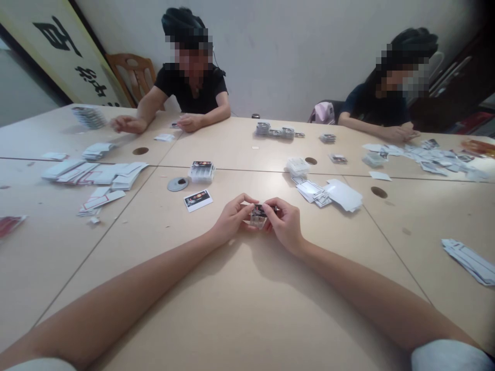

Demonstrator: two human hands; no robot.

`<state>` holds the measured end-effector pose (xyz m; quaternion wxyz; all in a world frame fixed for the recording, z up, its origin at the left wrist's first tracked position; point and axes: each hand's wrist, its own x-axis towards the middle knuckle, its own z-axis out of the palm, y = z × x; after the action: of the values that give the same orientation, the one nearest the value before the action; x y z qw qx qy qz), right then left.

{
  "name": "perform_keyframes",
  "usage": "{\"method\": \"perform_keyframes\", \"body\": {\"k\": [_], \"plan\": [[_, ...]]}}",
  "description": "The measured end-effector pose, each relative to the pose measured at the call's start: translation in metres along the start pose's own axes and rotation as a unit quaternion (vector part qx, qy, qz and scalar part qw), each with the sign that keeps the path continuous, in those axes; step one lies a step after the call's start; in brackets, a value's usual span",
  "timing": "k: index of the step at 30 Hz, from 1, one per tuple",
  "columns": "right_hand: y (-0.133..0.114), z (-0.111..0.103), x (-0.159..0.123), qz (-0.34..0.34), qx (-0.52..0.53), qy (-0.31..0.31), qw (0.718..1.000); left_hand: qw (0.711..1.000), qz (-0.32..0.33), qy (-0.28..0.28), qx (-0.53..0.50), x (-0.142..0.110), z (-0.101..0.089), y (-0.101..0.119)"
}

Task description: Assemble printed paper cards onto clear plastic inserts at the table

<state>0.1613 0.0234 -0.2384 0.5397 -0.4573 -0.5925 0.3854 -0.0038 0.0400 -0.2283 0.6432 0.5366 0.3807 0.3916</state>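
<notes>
Both my hands meet over the middle of the light wooden table [247, 309]. My left hand [232, 219] and my right hand [284, 221] pinch a small clear plastic case with a dark printed card in it [258, 214] from either side, fingers closed on it. A single printed card [198, 200] lies flat to the left of my left hand. A stack of clear cases [201, 171] and a grey disc [178, 184] sit beyond it. A loose heap of white cards [328, 193] lies just right of my right hand.
Two other people sit across the table, their hands [126, 123] [400, 133] on piles of cards. More card piles lie at the left [96, 175], far right [469, 260] and back right [425, 157]. Round cable holes [378, 192] dot the tabletop.
</notes>
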Motion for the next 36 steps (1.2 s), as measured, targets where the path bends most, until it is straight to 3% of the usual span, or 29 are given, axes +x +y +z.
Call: {"method": "perform_keyframes", "body": {"k": [36], "plan": [[-0.0014, -0.0009, 0.0004, 0.049, 0.07, 0.013, 0.996, 1.0, -0.021, 0.004, -0.018, 0.0014, -0.0007, 0.0012]]}}
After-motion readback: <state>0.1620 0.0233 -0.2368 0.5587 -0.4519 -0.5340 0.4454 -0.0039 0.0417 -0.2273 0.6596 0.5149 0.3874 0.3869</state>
